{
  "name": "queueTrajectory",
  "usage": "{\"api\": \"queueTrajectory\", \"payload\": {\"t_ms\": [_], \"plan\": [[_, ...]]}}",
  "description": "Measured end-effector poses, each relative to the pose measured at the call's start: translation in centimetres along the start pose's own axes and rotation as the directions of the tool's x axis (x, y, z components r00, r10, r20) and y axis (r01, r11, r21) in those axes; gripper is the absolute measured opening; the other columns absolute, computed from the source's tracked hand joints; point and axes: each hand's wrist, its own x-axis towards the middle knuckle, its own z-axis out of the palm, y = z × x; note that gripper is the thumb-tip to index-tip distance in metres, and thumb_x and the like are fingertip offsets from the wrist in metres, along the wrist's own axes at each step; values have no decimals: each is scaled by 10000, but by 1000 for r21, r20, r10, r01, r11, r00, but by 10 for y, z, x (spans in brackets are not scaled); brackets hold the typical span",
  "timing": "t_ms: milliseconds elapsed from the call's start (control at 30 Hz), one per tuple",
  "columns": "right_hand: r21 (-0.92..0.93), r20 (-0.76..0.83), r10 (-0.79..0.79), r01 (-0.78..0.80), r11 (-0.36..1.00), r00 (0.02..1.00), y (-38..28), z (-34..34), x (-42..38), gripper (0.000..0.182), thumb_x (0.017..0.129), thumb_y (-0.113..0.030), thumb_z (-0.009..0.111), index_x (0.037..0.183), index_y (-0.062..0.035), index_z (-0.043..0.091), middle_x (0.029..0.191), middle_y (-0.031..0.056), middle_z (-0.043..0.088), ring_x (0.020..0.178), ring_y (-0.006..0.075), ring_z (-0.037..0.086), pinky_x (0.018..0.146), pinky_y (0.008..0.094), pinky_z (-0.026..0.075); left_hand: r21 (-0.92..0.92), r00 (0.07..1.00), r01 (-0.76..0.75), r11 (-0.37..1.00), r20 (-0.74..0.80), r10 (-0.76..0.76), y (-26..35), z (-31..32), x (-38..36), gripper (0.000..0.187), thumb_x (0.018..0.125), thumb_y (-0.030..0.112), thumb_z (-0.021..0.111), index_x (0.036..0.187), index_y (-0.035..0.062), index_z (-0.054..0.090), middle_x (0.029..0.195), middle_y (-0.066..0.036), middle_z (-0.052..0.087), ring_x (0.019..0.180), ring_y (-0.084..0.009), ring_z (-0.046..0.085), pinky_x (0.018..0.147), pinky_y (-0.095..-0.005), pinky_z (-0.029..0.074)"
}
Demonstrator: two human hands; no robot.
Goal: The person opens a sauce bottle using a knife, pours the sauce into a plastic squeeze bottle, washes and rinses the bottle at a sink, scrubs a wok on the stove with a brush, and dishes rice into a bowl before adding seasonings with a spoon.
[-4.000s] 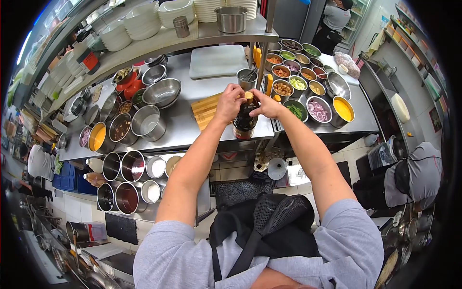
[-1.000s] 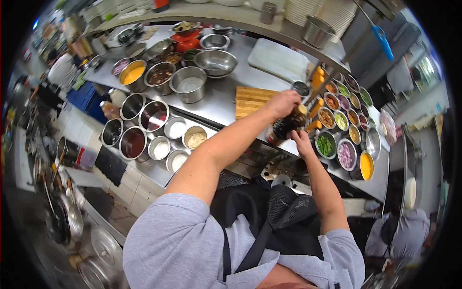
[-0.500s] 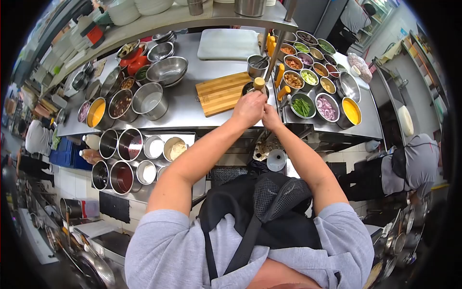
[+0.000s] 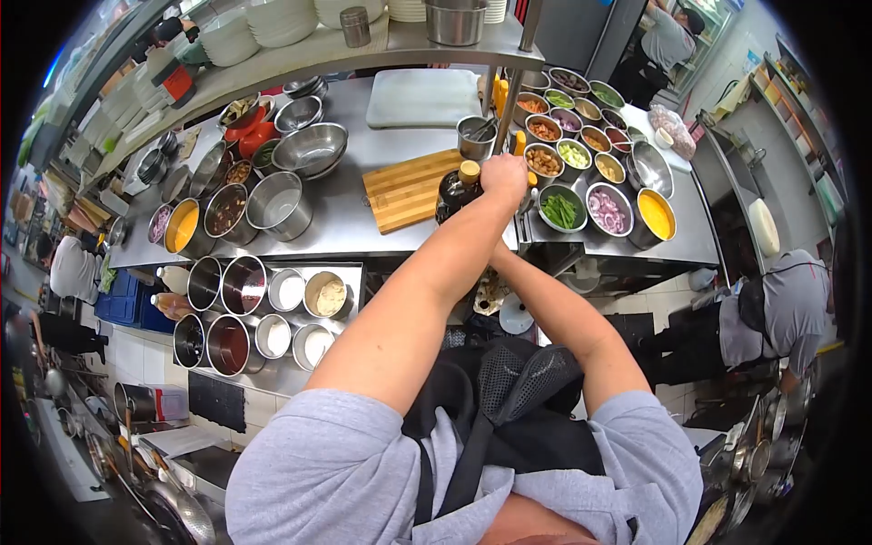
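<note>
My left hand [image 4: 505, 174] reaches across to the metal rail at the counter's middle, close to the yellow squeeze bottles [image 4: 520, 143]. Its fingers look curled, but whatever they grip is hidden behind the back of the hand. Just left of it stands a dark bottle [image 4: 457, 193] with a gold cap [image 4: 469, 171]. My right forearm [image 4: 554, 304] passes under the left one, which covers the right hand and its fingers. A striped wooden cutting board [image 4: 409, 191] lies beside the dark bottle. Right of my left hand sit a bowl of green vegetables [image 4: 562, 211] and sliced purple onions [image 4: 607, 209].
Steel bowls [image 4: 280, 204] crowd the counter's left side, with several pots [image 4: 229, 343] on a lower shelf. A white board [image 4: 422, 98] lies at the back under a raised shelf [image 4: 400, 45]. A yellow-filled container [image 4: 655, 216] stands right. Another person [image 4: 772, 309] works at the right.
My left hand has left the bottle's gold cap and moved right, toward the squeeze bottles. My right hand has dropped lower, behind the left forearm. The dark bottle shows more fully, further left.
</note>
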Motion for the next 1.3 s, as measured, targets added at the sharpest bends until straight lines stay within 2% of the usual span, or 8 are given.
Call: {"api": "queueTrajectory", "payload": {"t_ms": [300,367,467,567,633,800,967,1300], "plan": [[-323,-12,135,-131,937,991,-6,-6,14,413,898,-353,632,846,56,659,838,282,651,833,421,641,749,461,491,-122,887,228,966,436,-154,-45,-48,91,249,799,152,601,1000,60,714,978,-142,704,844,-271,699,714,-386,564],[-369,-36,198,-198,908,979,-4,-7,12,479,913,-410,622,764,44,661,784,275,649,781,429,640,709,470,489,-539,663,724,431,717,-217,-83,-32,91,147,836,88,546,841,18,675,779,-142,672,684,-230,669,597,-351,541],[-321,-20,208,-203,925,978,-14,-12,12,475,915,-419,619,771,32,659,810,278,653,802,430,638,718,475,486,-766,877,480,427,411,-248,-155,30,80,140,951,195,457,876,90,512,605,-44,474,460,-138,416,400,-300,330],[-431,-90,149,-173,886,985,2,-11,13,465,916,-425,618,810,26,653,827,271,655,834,429,634,745,479,484,-855,805,434,286,225,-549,-162,8,-1,180,958,235,479,924,64,521,627,-48,495,459,-128,415,386,-311,313],[-453,-89,161,-184,872,983,-2,-11,12,459,910,-425,622,827,26,648,830,267,654,843,429,632,755,480,483,-665,861,352,659,-47,-507,-232,67,-30,216,940,240,551,1033,46,548,693,-70,573,515,-133,481,447,-306,382],[-723,83,101,-10,691,991,-35,-39,15,416,877,-394,650,873,22,661,850,247,660,867,413,638,765,466,500,-682,938,214,699,-55,-341,-152,-3,-112,463,856,203,693,1266,60,533,924,-149,645,894,-274,619,786,-395,494],[-103,-218,-18,-5,995,976,-75,-65,37,267,834,-115,727,1027,1,583,856,86,661,770,163,631,713,305,515,-508,948,-123,852,-314,-50,-101,-39,-91,703,749,189,806,1373,119,489,1118,-157,654,1109,-305,604,923,-382,492],[46,-70,71,-68,997,995,-59,-68,67,131,870,-48,674,945,-4,576,789,51,637,645,124,606,583,267,505,-531,992,-8,848,-112,-61,-92,-36,-78,754,697,232,838,1353,149,476,1176,-186,651,1097,-393,611,899,-454,499]]}}
